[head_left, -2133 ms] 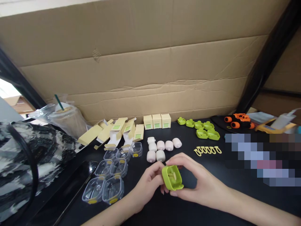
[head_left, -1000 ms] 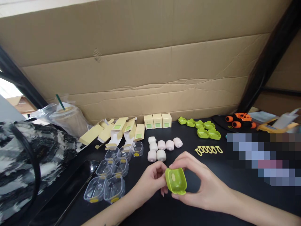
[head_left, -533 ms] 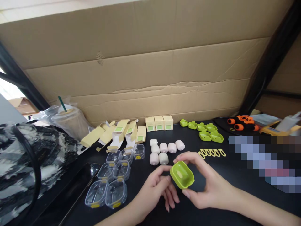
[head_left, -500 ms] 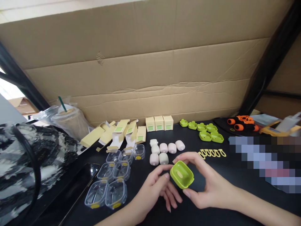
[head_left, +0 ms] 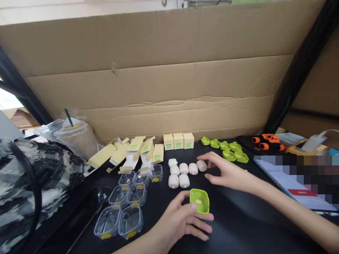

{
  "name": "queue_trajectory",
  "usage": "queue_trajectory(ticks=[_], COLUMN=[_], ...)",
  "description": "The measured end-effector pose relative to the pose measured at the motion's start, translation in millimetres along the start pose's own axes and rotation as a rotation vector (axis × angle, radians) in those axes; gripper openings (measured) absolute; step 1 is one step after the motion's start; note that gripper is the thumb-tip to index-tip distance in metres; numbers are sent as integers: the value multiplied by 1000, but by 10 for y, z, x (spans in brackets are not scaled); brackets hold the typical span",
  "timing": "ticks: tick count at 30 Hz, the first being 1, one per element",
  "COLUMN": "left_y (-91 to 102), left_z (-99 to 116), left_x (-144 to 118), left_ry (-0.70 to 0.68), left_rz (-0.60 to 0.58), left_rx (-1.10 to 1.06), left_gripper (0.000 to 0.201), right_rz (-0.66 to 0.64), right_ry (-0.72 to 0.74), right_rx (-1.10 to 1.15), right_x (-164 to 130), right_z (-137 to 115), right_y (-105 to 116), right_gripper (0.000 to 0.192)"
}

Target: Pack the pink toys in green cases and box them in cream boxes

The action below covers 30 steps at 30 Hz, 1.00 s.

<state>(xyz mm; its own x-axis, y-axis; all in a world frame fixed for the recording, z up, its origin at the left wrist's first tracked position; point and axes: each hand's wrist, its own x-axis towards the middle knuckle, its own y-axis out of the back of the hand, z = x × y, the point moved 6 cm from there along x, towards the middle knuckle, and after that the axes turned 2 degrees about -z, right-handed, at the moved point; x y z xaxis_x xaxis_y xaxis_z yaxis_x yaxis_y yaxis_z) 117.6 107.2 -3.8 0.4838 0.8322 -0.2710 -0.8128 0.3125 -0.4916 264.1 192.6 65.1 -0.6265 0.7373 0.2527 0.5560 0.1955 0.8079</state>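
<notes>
My left hand point(head_left: 182, 222) pinches a small green case cover point(head_left: 202, 206) between thumb and fingers. Its hollow side faces up, with a pale oval spot inside. My right hand point(head_left: 225, 171) reaches over the table, thumb and fingers apart around the rightmost pale pink rounded case point(head_left: 201, 165); whether they touch it I cannot tell. Several similar white and pink cases point(head_left: 184, 180) lie to the left of it. Several other green covers point(head_left: 229, 155) sit behind my right hand.
Clear plastic tubs point(head_left: 131, 220) with yellow stickers stand at the left. Behind them are opened cartons point(head_left: 136, 148) and three closed small boxes point(head_left: 178, 141). An orange toy truck point(head_left: 270, 141), a partly blurred phone point(head_left: 280, 176), a bagged drink cup point(head_left: 76, 137) and a dark phone point(head_left: 87, 208) lie around.
My right hand has let go of the green cover and moved up to the rightmost pink case. My left hand now holds the cover alone. The camera view has shifted slightly.
</notes>
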Motion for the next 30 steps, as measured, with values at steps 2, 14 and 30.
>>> queue_trajectory(ticks=[2, 14, 30], left_y=[1, 51, -40], left_z=[-19, -50, -29], left_x=[4, 75, 54], left_ry=[-5, -8, 13], left_rz=[-1, -56, -74], left_rx=[13, -96, -193], left_gripper=[54, 46, 37], right_rz=[-7, 169, 181], right_ry=[-62, -37, 126], right_rx=[-61, 112, 382], right_x=[88, 125, -272], right_z=[178, 383, -523], right_y=[19, 8, -221], right_gripper=[55, 23, 31])
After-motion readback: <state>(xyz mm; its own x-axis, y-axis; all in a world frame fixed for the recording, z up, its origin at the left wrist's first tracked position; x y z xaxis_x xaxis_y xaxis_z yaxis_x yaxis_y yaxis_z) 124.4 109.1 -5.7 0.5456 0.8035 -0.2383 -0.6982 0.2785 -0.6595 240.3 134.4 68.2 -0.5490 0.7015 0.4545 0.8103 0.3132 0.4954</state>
